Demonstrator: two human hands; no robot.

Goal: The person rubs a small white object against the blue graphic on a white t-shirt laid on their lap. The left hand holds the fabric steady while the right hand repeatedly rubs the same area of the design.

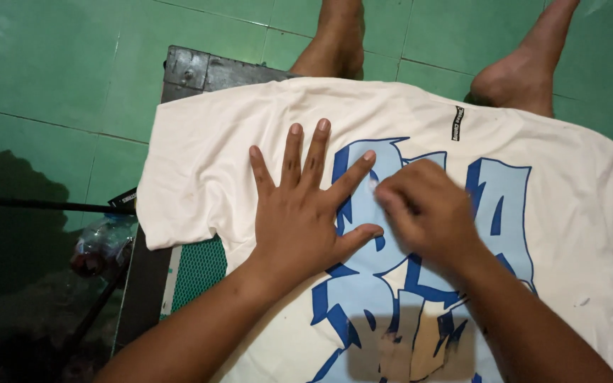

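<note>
Cream cotton T-shirt (pixel 264 120) lies flat across the table (pixel 193 69) under you, its blue print just right of your open, pressing left hand (pixel 305 213), while your right hand (pixel 427 213), fingers curled shut, pinches at that print.

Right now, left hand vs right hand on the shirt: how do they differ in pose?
The left hand lies flat, fingers spread, palm down on the white T-shirt; the right hand is curled, fingertips bunched. The left hand rests mostly on plain cloth at the edge of the blue print; the right hand sits on the print itself. Both touch the shirt.
</note>
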